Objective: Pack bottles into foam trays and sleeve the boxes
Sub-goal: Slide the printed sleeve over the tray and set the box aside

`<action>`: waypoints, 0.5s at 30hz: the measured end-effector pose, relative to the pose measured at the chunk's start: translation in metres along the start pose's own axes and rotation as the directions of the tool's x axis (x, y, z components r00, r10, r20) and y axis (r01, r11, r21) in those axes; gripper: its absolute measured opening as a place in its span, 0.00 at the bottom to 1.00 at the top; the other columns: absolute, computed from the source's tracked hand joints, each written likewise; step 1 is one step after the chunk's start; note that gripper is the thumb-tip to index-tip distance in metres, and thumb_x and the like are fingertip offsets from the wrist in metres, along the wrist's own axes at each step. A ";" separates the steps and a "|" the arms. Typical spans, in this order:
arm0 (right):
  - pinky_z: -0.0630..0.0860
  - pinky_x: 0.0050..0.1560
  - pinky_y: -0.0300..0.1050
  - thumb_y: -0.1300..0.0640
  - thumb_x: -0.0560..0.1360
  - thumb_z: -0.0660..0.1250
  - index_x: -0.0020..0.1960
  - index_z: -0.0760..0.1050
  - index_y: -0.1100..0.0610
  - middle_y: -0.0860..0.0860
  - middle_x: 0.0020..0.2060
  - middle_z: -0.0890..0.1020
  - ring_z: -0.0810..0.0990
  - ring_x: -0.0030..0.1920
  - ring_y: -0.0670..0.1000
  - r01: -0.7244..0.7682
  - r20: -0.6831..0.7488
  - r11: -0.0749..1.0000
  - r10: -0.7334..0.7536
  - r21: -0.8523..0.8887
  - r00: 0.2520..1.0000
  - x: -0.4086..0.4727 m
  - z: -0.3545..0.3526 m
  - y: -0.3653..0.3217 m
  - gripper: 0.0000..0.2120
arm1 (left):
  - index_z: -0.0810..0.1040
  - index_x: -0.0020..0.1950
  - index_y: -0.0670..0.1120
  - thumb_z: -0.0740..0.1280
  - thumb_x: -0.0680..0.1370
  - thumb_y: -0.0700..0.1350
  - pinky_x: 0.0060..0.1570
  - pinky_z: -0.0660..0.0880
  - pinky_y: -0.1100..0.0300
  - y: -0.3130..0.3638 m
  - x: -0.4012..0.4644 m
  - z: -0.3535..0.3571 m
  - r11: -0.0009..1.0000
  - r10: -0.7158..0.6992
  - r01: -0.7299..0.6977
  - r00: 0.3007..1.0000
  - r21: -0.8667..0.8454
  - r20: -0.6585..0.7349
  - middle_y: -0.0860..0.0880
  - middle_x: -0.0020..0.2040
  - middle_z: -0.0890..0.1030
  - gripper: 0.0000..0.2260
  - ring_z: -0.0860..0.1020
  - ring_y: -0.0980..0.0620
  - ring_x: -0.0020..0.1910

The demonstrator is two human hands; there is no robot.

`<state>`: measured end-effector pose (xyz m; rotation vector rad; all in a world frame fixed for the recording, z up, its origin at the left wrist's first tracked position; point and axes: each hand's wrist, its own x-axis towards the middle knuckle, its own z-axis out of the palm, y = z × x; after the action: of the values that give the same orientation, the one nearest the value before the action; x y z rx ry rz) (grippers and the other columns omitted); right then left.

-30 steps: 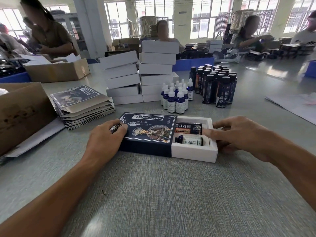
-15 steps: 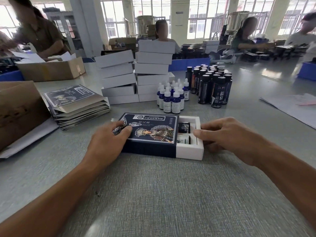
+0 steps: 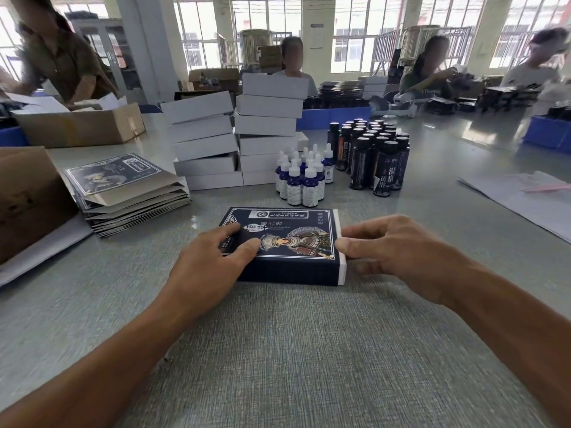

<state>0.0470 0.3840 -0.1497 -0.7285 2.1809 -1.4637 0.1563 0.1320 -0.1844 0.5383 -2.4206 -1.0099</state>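
A dark blue printed sleeve [image 3: 296, 239] lies on the grey table [image 3: 309, 350] and covers nearly all of a white box; only a thin white strip of the box's end [image 3: 341, 270] shows at the right. My left hand [image 3: 210, 264] rests on the sleeve's left part, thumb and fingers flat on its top. My right hand [image 3: 401, 257] presses its thumb and fingertips against the white end. The bottles inside are hidden. Behind stand small blue dropper bottles [image 3: 301, 180] and tall dark bottles [image 3: 377, 156].
Two stacks of white boxes [image 3: 210, 146] stand behind the bottles. A pile of flat sleeves [image 3: 123, 186] lies at the left beside a cardboard box [image 3: 27, 199]. Another carton [image 3: 80, 125] is at the back left, papers [image 3: 525, 199] at the right. Several people work around the tables.
The white box has slid left into the sleeve under my right hand's push. The bottles in its tray, visible before, are now covered.
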 end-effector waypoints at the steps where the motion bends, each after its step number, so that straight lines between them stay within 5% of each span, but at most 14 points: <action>1: 0.79 0.60 0.54 0.47 0.70 0.74 0.53 0.84 0.52 0.45 0.50 0.86 0.84 0.53 0.50 -0.002 -0.006 1.000 0.002 -0.005 1.000 0.000 0.000 0.000 0.14 | 0.73 0.70 0.57 0.68 0.74 0.63 0.54 0.69 0.58 0.000 0.000 0.000 1.000 -0.002 0.002 1.000 0.000 0.003 0.54 0.62 0.76 0.26 0.74 0.55 0.55; 5: 0.80 0.57 0.51 0.46 0.67 0.75 0.64 0.78 0.54 0.46 0.53 0.85 0.84 0.53 0.48 -0.013 -0.034 1.000 0.013 -0.014 0.999 0.001 0.004 0.002 0.27 | 0.73 0.70 0.57 0.67 0.74 0.64 0.57 0.69 0.57 0.003 -0.002 0.000 1.000 -0.010 0.010 1.000 0.011 0.011 0.52 0.66 0.75 0.26 0.74 0.55 0.57; 8: 0.82 0.49 0.43 0.50 0.70 0.76 0.68 0.74 0.52 0.45 0.48 0.85 0.84 0.48 0.46 0.009 -0.090 0.998 -0.014 -0.056 0.996 0.001 0.007 0.002 0.28 | 0.72 0.71 0.57 0.66 0.75 0.63 0.57 0.68 0.58 0.005 -0.003 0.000 0.999 0.011 -0.012 1.000 0.052 0.013 0.53 0.68 0.74 0.26 0.71 0.56 0.57; 15: 0.80 0.54 0.49 0.47 0.73 0.73 0.65 0.75 0.40 0.44 0.50 0.82 0.82 0.49 0.44 0.113 -0.085 0.924 -0.154 -0.365 0.984 -0.001 0.010 0.003 0.21 | 0.70 0.72 0.59 0.62 0.76 0.65 0.55 0.65 0.57 0.007 -0.003 0.003 0.990 0.038 -0.044 0.998 0.136 0.049 0.54 0.71 0.69 0.26 0.68 0.58 0.56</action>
<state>0.0533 0.3781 -0.1563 -0.9529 2.5690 -1.2014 0.1564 0.1399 -0.1815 0.5144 -2.5447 -0.8515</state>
